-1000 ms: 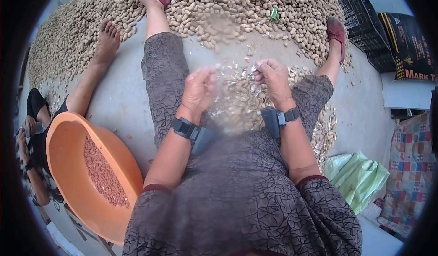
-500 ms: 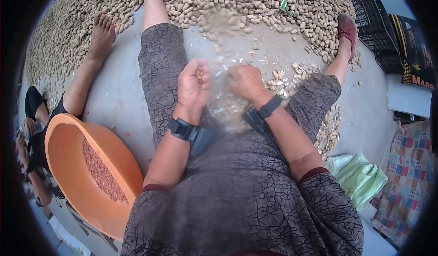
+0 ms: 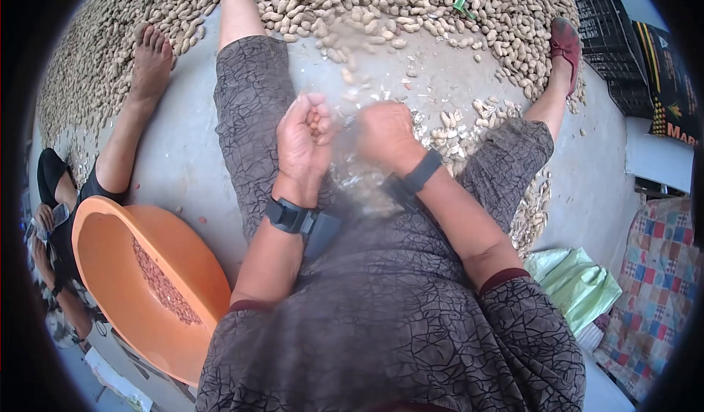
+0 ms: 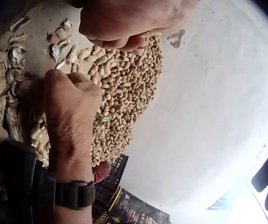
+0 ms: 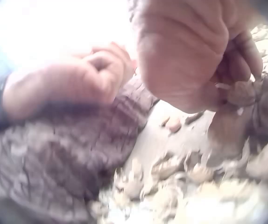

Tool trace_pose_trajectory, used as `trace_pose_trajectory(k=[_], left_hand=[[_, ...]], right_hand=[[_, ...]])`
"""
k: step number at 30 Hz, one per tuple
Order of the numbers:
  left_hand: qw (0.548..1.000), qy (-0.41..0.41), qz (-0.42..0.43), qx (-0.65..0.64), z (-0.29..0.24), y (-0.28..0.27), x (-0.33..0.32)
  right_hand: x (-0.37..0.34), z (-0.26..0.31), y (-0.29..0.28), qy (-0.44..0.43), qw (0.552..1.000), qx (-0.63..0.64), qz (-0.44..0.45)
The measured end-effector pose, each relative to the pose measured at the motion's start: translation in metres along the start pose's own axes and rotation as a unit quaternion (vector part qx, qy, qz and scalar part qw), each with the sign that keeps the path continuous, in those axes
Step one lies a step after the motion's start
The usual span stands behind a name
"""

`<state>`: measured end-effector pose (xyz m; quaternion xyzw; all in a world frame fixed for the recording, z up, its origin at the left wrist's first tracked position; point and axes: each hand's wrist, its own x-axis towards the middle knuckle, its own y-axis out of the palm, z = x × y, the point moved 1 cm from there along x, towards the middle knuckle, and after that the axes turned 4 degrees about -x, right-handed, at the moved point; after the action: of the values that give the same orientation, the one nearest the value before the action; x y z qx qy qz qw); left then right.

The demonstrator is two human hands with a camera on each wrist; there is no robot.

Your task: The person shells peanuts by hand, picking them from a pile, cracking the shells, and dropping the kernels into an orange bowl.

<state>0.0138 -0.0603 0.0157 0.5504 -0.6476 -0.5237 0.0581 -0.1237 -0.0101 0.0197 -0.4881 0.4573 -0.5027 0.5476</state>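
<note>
My left hand (image 3: 301,142) is turned palm up, its fingers curled round a few reddish peanut kernels (image 3: 315,123). Close beside it on the right, my right hand (image 3: 389,137) is palm down with its fingers curled in, blurred in the head view. The right wrist view has a tan peanut (image 5: 242,94) at its fingertips, mostly hidden by the fingers. Both hands are over a patch of broken peanut shells (image 3: 458,135) on the floor between the legs. In the left wrist view, the right hand appears as a fist below the left.
A big heap of unshelled peanuts (image 3: 425,8) spreads across the far floor. At left, an orange basin (image 3: 99,243) contains shelled kernels (image 3: 161,280), near another person's leg (image 3: 125,133). A black crate (image 3: 609,34), a black printed bag (image 3: 667,82) and a green sack (image 3: 576,283) lie at right.
My right hand, which earlier held a whitish shell piece at its fingertips, has turned palm down and moved left towards the left hand. The left hand has rolled palm up, showing kernels.
</note>
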Motion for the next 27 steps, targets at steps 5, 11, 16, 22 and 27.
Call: trace_pose_trajectory(k=[5, 11, 16, 22, 27], left_hand=[[0.999, -0.015, -0.024, 0.041, 0.007, 0.0, 0.004], [0.983, -0.105, -0.064, 0.139, 0.016, 0.022, -0.002], [0.981, -0.142, -0.049, 0.125, 0.019, 0.017, -0.003], [0.982, -0.125, -0.051, 0.129, 0.018, 0.014, -0.001], [0.985, -0.107, -0.053, 0.124, 0.024, 0.012, 0.001]], right_hand=[[-0.008, -0.039, -0.013, 0.221, 0.843, 0.487, 0.056], [-0.003, -0.01, -0.048, 0.109, 0.802, 0.587, 0.029], [0.007, -0.027, -0.052, 0.179, 0.818, 0.545, 0.036], [0.036, -0.065, -0.02, 0.196, 0.964, 0.174, -0.038], [0.074, -0.077, 0.003, 0.164, 0.974, 0.137, -0.076]])
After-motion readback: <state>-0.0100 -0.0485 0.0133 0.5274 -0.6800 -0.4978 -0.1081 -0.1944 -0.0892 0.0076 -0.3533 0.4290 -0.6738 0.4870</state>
